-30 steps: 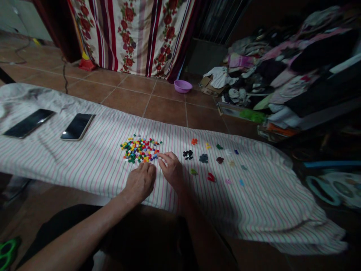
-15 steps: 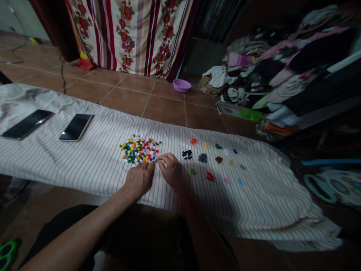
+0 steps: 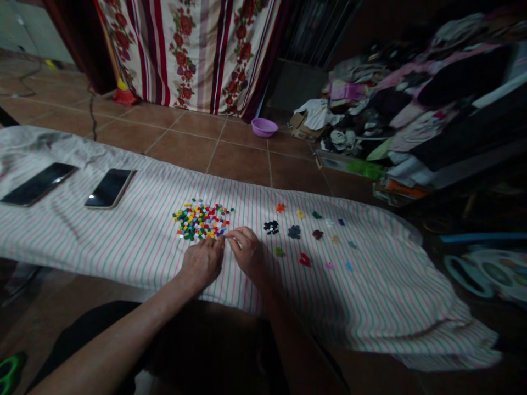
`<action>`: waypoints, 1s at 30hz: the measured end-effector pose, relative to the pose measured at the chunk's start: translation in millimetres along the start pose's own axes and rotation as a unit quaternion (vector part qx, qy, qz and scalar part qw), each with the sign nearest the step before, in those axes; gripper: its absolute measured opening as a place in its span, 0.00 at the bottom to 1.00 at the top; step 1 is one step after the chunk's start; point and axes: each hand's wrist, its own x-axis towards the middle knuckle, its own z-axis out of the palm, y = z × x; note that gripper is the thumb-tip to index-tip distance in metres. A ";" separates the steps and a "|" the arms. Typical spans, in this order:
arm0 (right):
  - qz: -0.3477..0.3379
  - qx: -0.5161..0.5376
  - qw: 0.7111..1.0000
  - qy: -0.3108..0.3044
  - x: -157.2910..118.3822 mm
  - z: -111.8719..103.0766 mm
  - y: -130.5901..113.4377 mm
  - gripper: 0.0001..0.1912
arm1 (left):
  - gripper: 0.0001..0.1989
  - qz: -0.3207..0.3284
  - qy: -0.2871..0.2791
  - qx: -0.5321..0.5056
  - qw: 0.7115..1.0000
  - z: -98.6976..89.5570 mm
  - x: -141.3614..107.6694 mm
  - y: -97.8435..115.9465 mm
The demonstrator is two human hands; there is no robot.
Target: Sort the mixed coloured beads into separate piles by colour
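Observation:
A pile of small multicoloured plastic pieces (image 3: 201, 219) lies on a striped cloth. My left hand (image 3: 202, 262) rests at the pile's lower edge with its fingers curled and pressed together; what is under them is hidden. My right hand (image 3: 248, 249) is just to the right, thumb and index finger pinched on a tiny plastic piece by the left fingertips. Right of my hands the pieces lie in one-colour groups, among them black pieces (image 3: 271, 227), dark grey pieces (image 3: 293, 232), orange pieces (image 3: 280, 208), red pieces (image 3: 304, 259) and lime green pieces (image 3: 279, 252).
Two phones lie on the left of the cloth: a larger dark phone (image 3: 39, 184) and a smaller phone (image 3: 110, 188). Beyond the cloth-covered surface (image 3: 395, 285) are a tiled floor, a purple basin (image 3: 264, 128), a floral curtain (image 3: 197, 55) and heaped clothes (image 3: 370, 99).
My right thumb and index finger have come together at the pile's lower right edge, beside the left fingertips. The left hand has hardly moved. The whole view has shifted slightly.

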 end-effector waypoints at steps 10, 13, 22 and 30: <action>0.025 0.019 0.999 0.011 -2.6 0.0 0.0 0.12 | 0.19 0.016 0.023 -0.003 1.000 4.1 -3.2 -5.0; 0.074 0.009 0.997 0.022 -3.4 1.2 1.1 0.14 | 0.17 0.026 0.031 -0.006 0.999 4.3 -6.5 -6.6; 0.095 -0.021 0.995 0.016 3.0 11.3 -1.4 0.14 | 0.16 0.040 0.016 -0.004 0.999 0.8 -8.9 -6.4; 0.110 -0.044 0.993 0.005 10.7 9.0 -8.4 0.10 | 0.15 0.046 0.012 -0.012 0.999 -1.1 -8.9 -7.3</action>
